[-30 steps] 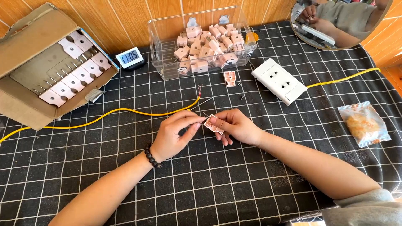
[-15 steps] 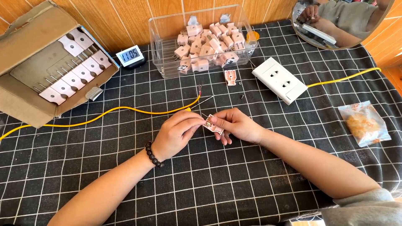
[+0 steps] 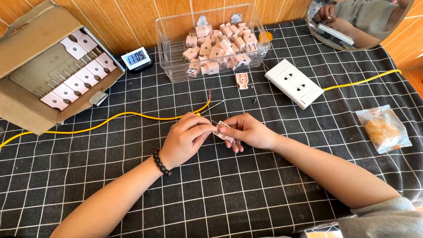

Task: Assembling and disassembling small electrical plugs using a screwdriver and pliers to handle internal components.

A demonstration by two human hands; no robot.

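Observation:
Both hands meet over the middle of the black checked cloth. My right hand [image 3: 249, 131] pinches a small pink plug part [image 3: 222, 131] between thumb and fingers. My left hand [image 3: 185, 137], with a dark bead bracelet at the wrist, touches the same part with its fingertips. A yellow cable [image 3: 110, 119] runs in from the left and ends just above the hands, where its bare wire ends [image 3: 210, 93] stick up. Another pink plug half [image 3: 242, 80] lies on the cloth beyond the hands.
A clear plastic box [image 3: 174, 53] of pink plug parts stands at the back. An open cardboard box [image 3: 31, 53] of finished pieces is at far left, beside a small digital clock [image 3: 135, 57]. A white socket block [image 3: 294, 83], snack packet [image 3: 383, 128] and round mirror [image 3: 357, 22] lie at right.
Both hands stay together on the small part; the fingers have shifted slightly around it. Nothing else on the cloth has moved.

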